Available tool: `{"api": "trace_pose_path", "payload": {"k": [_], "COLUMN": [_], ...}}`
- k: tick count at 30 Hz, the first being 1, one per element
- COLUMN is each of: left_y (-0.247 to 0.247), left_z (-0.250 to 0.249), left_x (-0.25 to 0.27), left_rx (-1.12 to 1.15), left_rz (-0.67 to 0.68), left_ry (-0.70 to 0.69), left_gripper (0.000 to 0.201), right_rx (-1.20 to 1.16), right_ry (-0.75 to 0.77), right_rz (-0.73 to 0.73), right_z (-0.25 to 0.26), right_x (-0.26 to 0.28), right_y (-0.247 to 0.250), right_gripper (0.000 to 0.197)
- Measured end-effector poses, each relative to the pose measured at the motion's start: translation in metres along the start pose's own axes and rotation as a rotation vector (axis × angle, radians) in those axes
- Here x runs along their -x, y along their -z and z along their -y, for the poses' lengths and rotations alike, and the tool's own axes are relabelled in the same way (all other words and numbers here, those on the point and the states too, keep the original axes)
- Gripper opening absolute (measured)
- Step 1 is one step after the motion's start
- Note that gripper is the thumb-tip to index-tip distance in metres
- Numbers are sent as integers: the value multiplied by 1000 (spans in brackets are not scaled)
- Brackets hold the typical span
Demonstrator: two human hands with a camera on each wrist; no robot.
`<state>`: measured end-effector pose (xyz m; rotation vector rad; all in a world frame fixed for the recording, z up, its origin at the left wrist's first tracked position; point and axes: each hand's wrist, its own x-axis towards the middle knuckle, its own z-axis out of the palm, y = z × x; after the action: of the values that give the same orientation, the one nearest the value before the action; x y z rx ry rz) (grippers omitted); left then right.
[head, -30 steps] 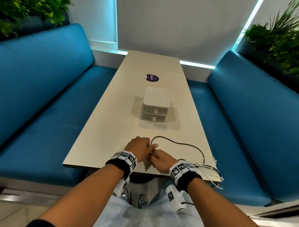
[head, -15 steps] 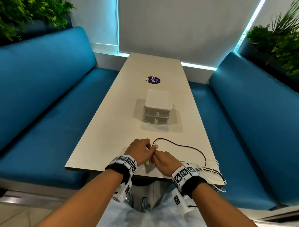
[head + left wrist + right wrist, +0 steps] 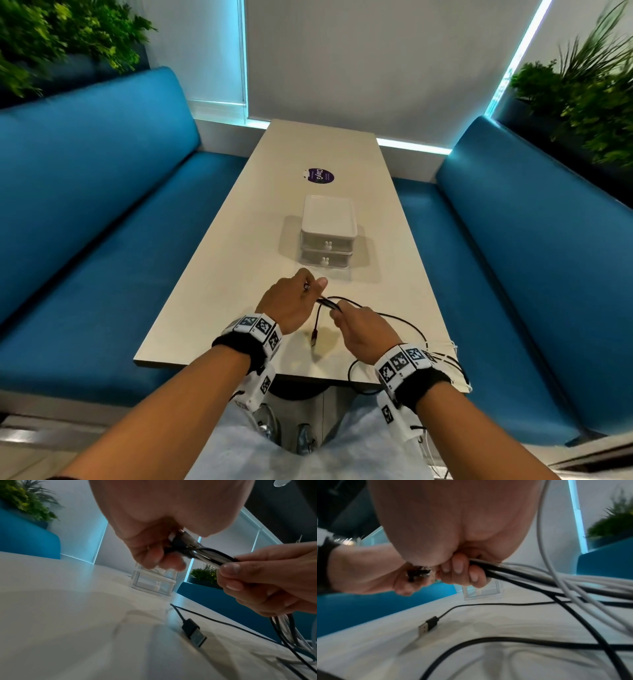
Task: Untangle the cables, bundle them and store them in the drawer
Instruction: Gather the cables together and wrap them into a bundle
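Black and white cables [image 3: 404,320] [image 3: 530,574] run from between my hands toward the table's near right corner, where they hang over the edge. My left hand [image 3: 291,301] [image 3: 154,545] grips the gathered plug ends above the table. My right hand [image 3: 356,325] [image 3: 257,577] [image 3: 462,569] pinches the same strands a short way along, its fingers curled round them. One black USB plug [image 3: 313,337] [image 3: 194,632] [image 3: 427,625] hangs loose with its tip down at the tabletop. The small white two-drawer box [image 3: 328,231] [image 3: 154,582] stands shut just beyond my hands.
The long beige table [image 3: 212,274] carries a purple round sticker [image 3: 319,176] behind the drawer box. Blue bench seats [image 3: 102,240] flank both sides, with plants [image 3: 582,102] above their backs. My knees are under the near table edge.
Both hands have lifted off the table and drawn slightly apart, stretching the gathered cables between them. A black USB plug now dangles below them. The head view has tilted.
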<state>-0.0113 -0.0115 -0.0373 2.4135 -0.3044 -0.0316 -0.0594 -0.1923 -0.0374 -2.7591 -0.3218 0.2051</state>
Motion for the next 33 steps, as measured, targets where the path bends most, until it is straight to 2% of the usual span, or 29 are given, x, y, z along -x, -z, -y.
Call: {"api": "trace_pose_path", "payload": {"k": [3,5,8,13,17,19,22,24,27,30,32,33], "left_y": [2,8,10,-1,-4,-7,-10,-11,-11,-7,-2,0], "left_z": [7,5,-6,-13,-19,-22,-31,-37,-46,-48,-48,-47], "left_x": [5,12,20,13,15,12,5,1,-4,-16,-19,-20], "left_rx": [207,102,-164,-106,-155,-19,144,228,437,697,872,925], "left_rz": [-41,-31,105,148,219,250,163,78,-14,-69,-89,-100], "left_ry": [75,150,210,368,327,273,216,194,179,220,255,268], "left_gripper": [76,80,91,113,100,96,68,50,47,46,42,39], "right_rx": [-73,-84,-68,-28,63,142,168,105,-80,-243,-300,-299], "right_ry": [-49,-65,-67,-111,-116,-50,12,21,39,35,26,34], "right_rz": [-36,-51,-56,-134,-114,-28,34,20,0,-19,38,60], "right_z": [-1,0,6,10,11,18,26,28,29,24,21,19], "right_x": [-2,-2,-3,-4,-4,-3,0,1,-4,-11,-11,-11], "right_y": [3,5,7,10,12,12,9,9,14,27,35,37], "right_gripper": [26,28,30,34,30,25,24,33,41,30,20,21]}}
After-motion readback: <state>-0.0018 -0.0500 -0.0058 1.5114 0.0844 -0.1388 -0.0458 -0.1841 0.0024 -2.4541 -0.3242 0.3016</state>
